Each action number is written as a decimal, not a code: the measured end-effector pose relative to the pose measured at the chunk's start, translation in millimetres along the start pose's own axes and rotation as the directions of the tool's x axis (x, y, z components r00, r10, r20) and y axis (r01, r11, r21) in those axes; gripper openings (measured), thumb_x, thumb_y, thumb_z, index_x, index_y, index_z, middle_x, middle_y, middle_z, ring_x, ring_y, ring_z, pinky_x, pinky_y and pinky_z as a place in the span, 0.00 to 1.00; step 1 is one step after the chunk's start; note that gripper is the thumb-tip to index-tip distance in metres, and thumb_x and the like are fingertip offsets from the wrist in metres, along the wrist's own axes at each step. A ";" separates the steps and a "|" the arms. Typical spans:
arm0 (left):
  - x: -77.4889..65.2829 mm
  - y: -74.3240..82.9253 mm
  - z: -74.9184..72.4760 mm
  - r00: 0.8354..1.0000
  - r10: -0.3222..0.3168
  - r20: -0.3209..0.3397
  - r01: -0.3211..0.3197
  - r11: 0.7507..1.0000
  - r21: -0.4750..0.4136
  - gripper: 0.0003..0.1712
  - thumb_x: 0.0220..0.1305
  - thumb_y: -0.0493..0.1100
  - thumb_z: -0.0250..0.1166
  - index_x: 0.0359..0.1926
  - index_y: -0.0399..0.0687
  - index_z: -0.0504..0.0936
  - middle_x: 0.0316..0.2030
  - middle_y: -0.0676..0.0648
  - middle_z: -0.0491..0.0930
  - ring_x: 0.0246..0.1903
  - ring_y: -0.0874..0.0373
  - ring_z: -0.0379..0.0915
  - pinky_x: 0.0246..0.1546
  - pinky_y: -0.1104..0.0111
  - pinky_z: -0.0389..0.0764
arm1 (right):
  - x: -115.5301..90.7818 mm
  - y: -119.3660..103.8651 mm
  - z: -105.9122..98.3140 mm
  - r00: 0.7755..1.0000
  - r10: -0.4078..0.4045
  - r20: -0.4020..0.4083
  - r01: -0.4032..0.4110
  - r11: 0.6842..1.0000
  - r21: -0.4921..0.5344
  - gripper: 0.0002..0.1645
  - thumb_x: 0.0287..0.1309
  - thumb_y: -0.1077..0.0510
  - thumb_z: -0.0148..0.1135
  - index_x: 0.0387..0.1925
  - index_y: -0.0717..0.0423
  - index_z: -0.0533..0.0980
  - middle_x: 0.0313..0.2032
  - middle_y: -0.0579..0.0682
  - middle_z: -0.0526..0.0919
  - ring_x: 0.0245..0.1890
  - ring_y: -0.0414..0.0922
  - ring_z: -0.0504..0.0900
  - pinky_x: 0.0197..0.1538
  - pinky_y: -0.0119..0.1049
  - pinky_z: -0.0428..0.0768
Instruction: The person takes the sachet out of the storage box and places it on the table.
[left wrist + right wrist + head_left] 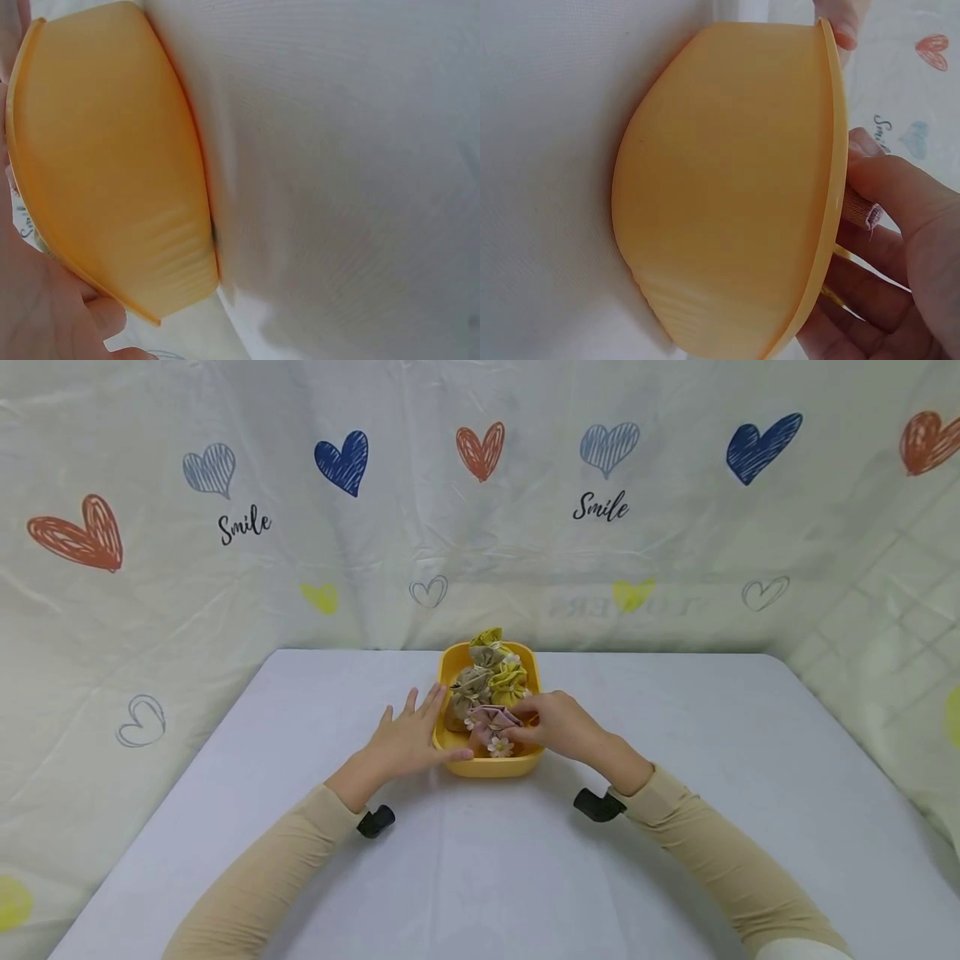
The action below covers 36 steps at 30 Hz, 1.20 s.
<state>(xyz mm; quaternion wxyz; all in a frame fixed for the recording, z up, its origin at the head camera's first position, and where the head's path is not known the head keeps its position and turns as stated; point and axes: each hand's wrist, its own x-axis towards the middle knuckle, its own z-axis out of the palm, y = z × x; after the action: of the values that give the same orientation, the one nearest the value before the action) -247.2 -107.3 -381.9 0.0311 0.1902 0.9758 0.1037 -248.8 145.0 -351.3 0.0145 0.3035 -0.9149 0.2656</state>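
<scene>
From my post at the cameras I see the right hand (566,725) pinching a pink fabric pouch (492,718) between thumb and fingers, its gathered mouth fanned in soft pleats. The pouch is inside the near end of a yellow plastic bin (489,768), with a white daisy trim (500,747) just below the gathers; the right wrist view shows me loose threads along a cloth edge. The left hand (405,745) lies against the bin's left side, fingers spread, thumb reaching over the near rim. I make out a rounded rectangular bin with smooth, flaring walls and a thin lip. Behind the pink pouch, taupe pouches (469,683) crowd the left, crumpled and puffy, with glossier yellow-green pouches (508,681) beside and behind them. Under the bin I see a white tablecloth (480,868), finely woven and faintly creased.
</scene>
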 end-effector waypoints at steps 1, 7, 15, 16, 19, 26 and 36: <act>-0.6 -0.2 0.5 1.000 0.000 0.000 0.000 1.000 0.003 0.65 0.46 0.82 0.49 0.73 0.51 0.36 0.72 0.52 0.35 0.69 0.43 0.30 0.60 0.39 0.41 | 0.0 0.1 0.1 1.000 -0.002 -0.001 0.002 1.000 0.004 0.12 0.52 0.50 0.68 0.35 0.54 0.83 0.25 0.41 0.81 0.23 0.38 0.73 0.27 0.31 0.74; -2.3 -1.2 1.2 1.000 -0.004 0.024 0.004 0.999 0.034 0.66 0.45 0.83 0.47 0.73 0.51 0.35 0.72 0.52 0.34 0.69 0.42 0.30 0.60 0.38 0.41 | 0.5 3.1 2.0 1.000 0.012 -0.021 -0.011 0.998 0.057 0.10 0.54 0.53 0.66 0.34 0.55 0.84 0.27 0.42 0.83 0.24 0.39 0.75 0.28 0.31 0.75; -0.4 -0.4 -4.2 0.998 -0.014 0.057 0.011 0.999 0.049 0.66 0.45 0.84 0.46 0.73 0.53 0.32 0.72 0.53 0.31 0.69 0.43 0.27 0.61 0.40 0.39 | 3.5 7.1 6.5 0.989 -0.037 -0.140 0.049 0.996 0.079 0.07 0.58 0.55 0.62 0.29 0.54 0.81 0.25 0.43 0.81 0.25 0.40 0.76 0.31 0.32 0.78; -0.1 -0.5 -4.4 0.998 -0.014 0.057 0.011 0.999 0.047 0.66 0.45 0.84 0.46 0.73 0.53 0.32 0.72 0.54 0.31 0.69 0.43 0.27 0.61 0.40 0.39 | 4.0 7.4 7.5 0.986 -0.049 -0.157 0.062 0.995 0.079 0.07 0.58 0.56 0.62 0.28 0.54 0.81 0.25 0.43 0.81 0.25 0.40 0.76 0.31 0.32 0.78; 0.4 -0.8 -4.1 0.998 -0.012 0.060 0.010 0.999 0.036 0.66 0.45 0.84 0.46 0.73 0.53 0.31 0.72 0.54 0.30 0.69 0.44 0.26 0.61 0.40 0.38 | 5.3 7.8 10.3 0.977 -0.076 -0.200 0.095 0.992 0.086 0.06 0.58 0.57 0.62 0.29 0.55 0.80 0.25 0.43 0.81 0.27 0.39 0.78 0.33 0.32 0.79; 1.3 -1.6 -2.0 0.999 0.005 0.043 -0.007 0.999 0.037 0.66 0.44 0.85 0.44 0.73 0.52 0.31 0.72 0.53 0.30 0.69 0.43 0.28 0.61 0.40 0.38 | 6.7 6.6 10.8 0.954 -0.139 -0.265 0.160 0.985 0.060 0.04 0.60 0.60 0.60 0.32 0.57 0.78 0.25 0.44 0.80 0.24 0.38 0.75 0.28 0.31 0.76; 2.6 -4.2 0.9 0.999 0.007 0.031 -0.009 0.998 0.063 0.70 0.37 0.89 0.36 0.73 0.53 0.31 0.72 0.53 0.32 0.69 0.43 0.29 0.61 0.40 0.40 | 9.8 0.9 0.4 0.954 -0.096 -0.284 0.132 0.985 0.109 0.07 0.62 0.60 0.58 0.37 0.59 0.78 0.29 0.48 0.82 0.27 0.41 0.79 0.33 0.34 0.79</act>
<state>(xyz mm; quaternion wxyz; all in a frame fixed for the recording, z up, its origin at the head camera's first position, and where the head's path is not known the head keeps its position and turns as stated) -251.1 -110.0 -383.7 0.0396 0.1968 0.9772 0.0699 -257.2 140.1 -350.3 0.1386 0.3159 -0.8661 0.3618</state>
